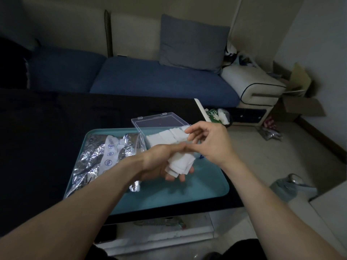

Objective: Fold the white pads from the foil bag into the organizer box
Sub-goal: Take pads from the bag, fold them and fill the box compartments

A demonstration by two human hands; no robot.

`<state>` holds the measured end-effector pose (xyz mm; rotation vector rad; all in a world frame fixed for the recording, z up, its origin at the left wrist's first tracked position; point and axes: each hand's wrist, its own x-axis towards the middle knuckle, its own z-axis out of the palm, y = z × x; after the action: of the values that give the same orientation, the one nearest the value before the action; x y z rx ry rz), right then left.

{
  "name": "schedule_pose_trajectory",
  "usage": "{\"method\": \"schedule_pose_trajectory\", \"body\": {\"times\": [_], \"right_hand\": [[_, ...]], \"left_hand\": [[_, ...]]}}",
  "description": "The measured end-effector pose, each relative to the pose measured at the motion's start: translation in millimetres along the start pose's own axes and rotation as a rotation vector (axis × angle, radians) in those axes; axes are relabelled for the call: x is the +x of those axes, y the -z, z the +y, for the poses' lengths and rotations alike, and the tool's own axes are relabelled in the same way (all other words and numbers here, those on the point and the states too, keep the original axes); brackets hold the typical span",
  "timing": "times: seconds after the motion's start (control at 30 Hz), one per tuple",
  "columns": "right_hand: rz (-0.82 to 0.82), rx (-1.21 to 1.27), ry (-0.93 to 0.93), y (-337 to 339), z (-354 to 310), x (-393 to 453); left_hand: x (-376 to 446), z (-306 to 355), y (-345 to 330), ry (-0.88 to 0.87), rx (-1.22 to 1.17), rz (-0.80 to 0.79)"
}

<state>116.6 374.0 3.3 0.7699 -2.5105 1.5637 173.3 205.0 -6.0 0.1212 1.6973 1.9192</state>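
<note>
One dark, matte tabletop [47, 147] is seen before a blue-cushioned sofa [150, 79], on which a grey-blue pillow [191, 42] is propped; pale floor tiles and an opened cardboard box [298, 94] are found at the far right of a dimly lit room.

On the tabletop a teal tray [206, 188] with rounded corners is set. At its left side a crinkled, reflective foil bag [92, 160] is laid flat, a white printed strip running along it.

Over the middle of the tray a folded white pad [180, 163], soft and fibrous, is held in the left hand [161, 162], cradled on the fingers with the thumb pressed over its top.

Behind it, at the tray's far edge, a clear hard-plastic organizer box [159, 121] is placed with its lid thrown back; a row of folded white pads [165, 136] is packed inside.

The right hand [210, 143] is raised just in front of the box, fingers loosely curled, its fingertips brought close to the left thumb and the pad's upper end; whether the pad is actually pinched by it cannot be told.
</note>
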Motion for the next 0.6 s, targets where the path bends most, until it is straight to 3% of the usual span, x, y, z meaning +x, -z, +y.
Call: {"method": "schedule_pose_trajectory", "body": {"times": [0.1, 0.27, 0.37, 0.6], "right_hand": [[-0.048, -0.05, 0.026, -6.6, 4.8, -1.2], [-0.286, 0.055, -0.159, -11.1, -8.6, -8.8], [-0.42, -0.004, -0.115, -15.3, -17.7, -14.5], [-0.346, -0.222, -0.019, -25.0, -20.5, -13.2]], "left_hand": [[-0.5, 1.1, 3.9, -0.038, -0.075, 0.042], [-2.9, 4.1, 4.7, -0.053, -0.195, 0.038], [0.2, 1.7, 3.8, -0.058, -0.246, 0.069], [2.9, 4.7, 2.4, -0.081, -0.346, 0.047]]}}
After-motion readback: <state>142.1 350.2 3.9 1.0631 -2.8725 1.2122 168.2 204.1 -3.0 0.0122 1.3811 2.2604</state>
